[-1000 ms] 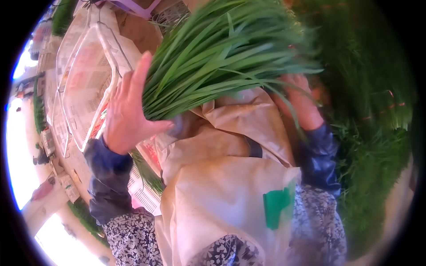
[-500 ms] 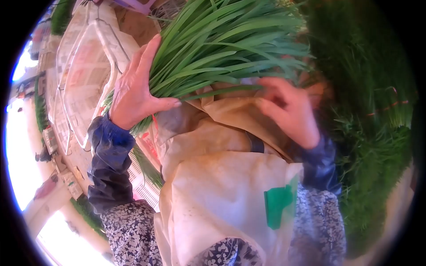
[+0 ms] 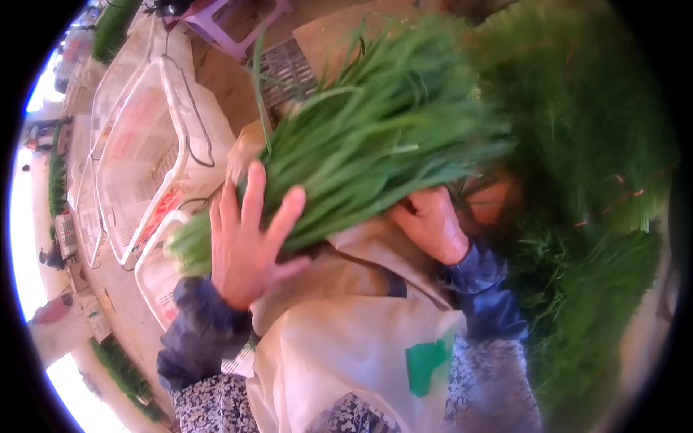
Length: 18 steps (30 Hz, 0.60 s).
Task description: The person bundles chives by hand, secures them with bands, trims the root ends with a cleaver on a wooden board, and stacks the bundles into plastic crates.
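Observation:
A large bunch of garlic chives [image 3: 390, 137] lies slanted over my lap, its pale stem ends to the left and its long flat leaves to the upper right. My left hand [image 3: 249, 245] rests on the bunch near the stems, fingers spread, not wrapped round it. At the bunch's lower edge is my right hand [image 3: 433, 224], its fingers curled in and partly hidden; what they pinch, if anything, I cannot make out. Beneath both hands is a cream apron [image 3: 346, 325] with a piece of green tape [image 3: 427, 364] on it.
White baskets [image 3: 177, 123] with wire handles stand on the left. A purple stool [image 3: 224, 25] and a dark grate [image 3: 285, 72] are at the top. Heaped greens [image 3: 577, 274] fill the right side, with red ties among them.
The bunch has swung lower and to the left, showing its stem ends. My left hand has moved down with spread fingers; my right hand has come lower, against the leaves' edge.

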Available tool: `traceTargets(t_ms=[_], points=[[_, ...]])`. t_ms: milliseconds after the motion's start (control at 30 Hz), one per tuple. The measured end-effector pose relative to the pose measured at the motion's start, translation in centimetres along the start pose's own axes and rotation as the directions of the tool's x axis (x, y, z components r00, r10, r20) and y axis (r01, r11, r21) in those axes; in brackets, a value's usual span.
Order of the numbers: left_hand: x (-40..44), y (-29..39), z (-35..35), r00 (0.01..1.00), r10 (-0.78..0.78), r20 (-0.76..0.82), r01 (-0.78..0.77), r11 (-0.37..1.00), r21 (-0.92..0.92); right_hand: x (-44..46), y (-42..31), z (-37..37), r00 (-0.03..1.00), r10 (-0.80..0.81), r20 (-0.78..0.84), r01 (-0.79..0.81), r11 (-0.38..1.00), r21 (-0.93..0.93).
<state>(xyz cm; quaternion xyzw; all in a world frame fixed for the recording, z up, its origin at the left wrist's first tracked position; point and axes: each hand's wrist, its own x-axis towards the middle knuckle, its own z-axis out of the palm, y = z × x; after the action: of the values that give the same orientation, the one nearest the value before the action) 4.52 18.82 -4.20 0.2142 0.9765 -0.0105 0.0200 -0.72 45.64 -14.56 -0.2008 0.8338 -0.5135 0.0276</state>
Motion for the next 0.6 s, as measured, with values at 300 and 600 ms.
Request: traceTargets(t_ms=[300,600], points=[[2.9,-2.8,-1.8,0.988,-0.032,0.15,0.105,0.853,-0.511,-1.4,2.1,1.5,0.993,-0.036,0.112,0.058,0.979,-0.195],[2.7,-0.6,-1.7,0.991,-0.015,0.129,0.048,0.964,-0.262,-2.1,8.7,-0.4,0.915,0.191,-0.354,-0.15,0.979,0.139]])
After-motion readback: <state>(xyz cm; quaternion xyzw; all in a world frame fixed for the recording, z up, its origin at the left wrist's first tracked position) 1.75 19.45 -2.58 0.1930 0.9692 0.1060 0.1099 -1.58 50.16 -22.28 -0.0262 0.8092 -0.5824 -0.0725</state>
